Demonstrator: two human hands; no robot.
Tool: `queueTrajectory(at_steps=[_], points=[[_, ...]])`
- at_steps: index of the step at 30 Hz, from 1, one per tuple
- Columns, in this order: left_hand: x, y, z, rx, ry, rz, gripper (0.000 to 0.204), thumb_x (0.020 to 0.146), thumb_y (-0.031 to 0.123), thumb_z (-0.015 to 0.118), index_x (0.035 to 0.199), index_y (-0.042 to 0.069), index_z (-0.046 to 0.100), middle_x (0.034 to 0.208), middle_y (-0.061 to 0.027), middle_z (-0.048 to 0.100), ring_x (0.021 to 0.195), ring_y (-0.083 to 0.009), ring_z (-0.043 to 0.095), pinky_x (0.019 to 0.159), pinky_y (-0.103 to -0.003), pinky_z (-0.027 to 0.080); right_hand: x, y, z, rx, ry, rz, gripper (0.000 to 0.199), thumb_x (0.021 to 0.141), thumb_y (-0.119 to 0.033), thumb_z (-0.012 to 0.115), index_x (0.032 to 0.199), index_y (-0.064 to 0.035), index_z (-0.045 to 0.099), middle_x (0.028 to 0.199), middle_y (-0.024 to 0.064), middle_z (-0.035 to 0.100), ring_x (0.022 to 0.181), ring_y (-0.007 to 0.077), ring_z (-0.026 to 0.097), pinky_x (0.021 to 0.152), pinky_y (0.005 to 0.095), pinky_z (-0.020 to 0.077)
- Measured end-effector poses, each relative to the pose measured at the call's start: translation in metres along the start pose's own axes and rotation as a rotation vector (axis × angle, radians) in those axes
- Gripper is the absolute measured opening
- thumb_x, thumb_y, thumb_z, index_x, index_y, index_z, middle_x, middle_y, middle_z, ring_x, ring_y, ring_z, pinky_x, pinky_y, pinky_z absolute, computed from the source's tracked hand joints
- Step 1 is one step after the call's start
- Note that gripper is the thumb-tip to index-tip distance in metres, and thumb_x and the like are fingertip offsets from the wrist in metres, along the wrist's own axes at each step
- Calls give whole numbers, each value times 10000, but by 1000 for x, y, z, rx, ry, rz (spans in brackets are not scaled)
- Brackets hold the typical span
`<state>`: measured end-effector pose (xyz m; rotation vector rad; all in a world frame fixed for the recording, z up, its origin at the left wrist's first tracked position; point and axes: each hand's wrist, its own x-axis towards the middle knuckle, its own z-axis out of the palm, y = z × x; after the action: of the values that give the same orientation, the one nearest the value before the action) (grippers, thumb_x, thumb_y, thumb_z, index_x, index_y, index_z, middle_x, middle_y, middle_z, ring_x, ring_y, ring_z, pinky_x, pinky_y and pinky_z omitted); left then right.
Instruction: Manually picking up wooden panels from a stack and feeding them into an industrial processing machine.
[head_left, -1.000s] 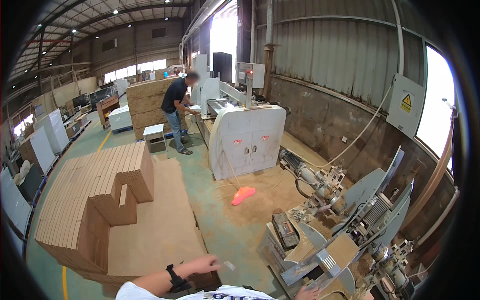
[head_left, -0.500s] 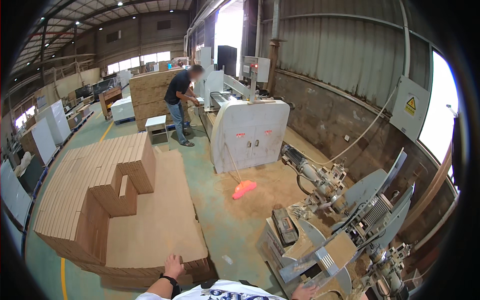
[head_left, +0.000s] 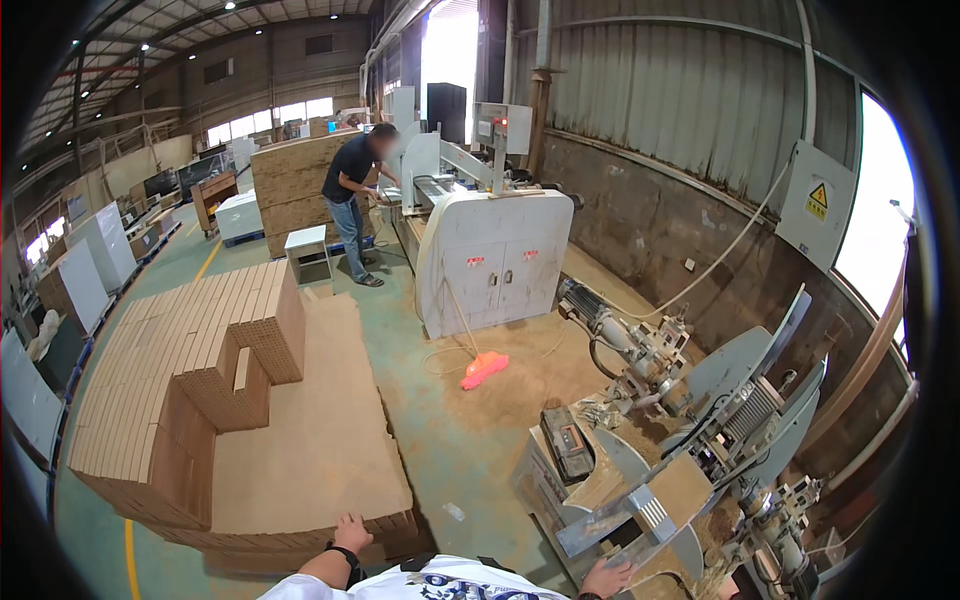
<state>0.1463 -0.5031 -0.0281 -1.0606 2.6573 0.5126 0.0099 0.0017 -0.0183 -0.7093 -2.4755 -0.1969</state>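
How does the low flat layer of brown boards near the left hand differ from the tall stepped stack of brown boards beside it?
The low flat layer of brown boards lies wide and smooth on top, and the left hand rests at its near edge. The tall stepped stack of brown boards stands higher, shows many narrow board edges and has notched steps. No hand touches it. Both are the same brown and lie together on the green floor.

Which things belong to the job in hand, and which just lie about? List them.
In hand: left hand on the low board stack; right hand on the grey machine.
Lying about: pink broom, white stool, white cabinet machine.
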Motion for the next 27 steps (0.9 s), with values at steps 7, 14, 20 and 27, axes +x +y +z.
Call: queueTrajectory(at_steps=[7,14,20,27], points=[[-4,2,-3,22,-71,10,749,674,294,664,1291,27,334,1341,-258,276,1241,-426,268,951,-493,365,4,-3,-7,-7,-8,4,545,788,-525,517,1061,-53,504,998,162,535,877,340,535,713,445,479],[-9,10,-6,14,-59,6,795,687,298,673,1313,2,284,1366,-273,222,1254,-443,242,966,-501,347,3,0,-3,26,-17,19,548,787,-510,525,1080,-50,487,1098,186,506,910,357,518,732,448,474],[-8,6,-1,17,-47,2,814,681,310,682,1311,-15,282,1362,-293,207,1244,-452,254,963,-488,357,5,-3,-9,16,-46,23,536,783,-503,533,1065,-49,497,1086,187,515,890,351,533,718,449,480],[-7,12,-5,39,-66,-8,870,674,340,691,1333,-18,251,1364,-310,184,1246,-474,236,973,-480,350,5,-4,-9,37,4,35,533,774,-512,542,1045,-54,508,1066,182,528,884,346,548,689,434,491]])
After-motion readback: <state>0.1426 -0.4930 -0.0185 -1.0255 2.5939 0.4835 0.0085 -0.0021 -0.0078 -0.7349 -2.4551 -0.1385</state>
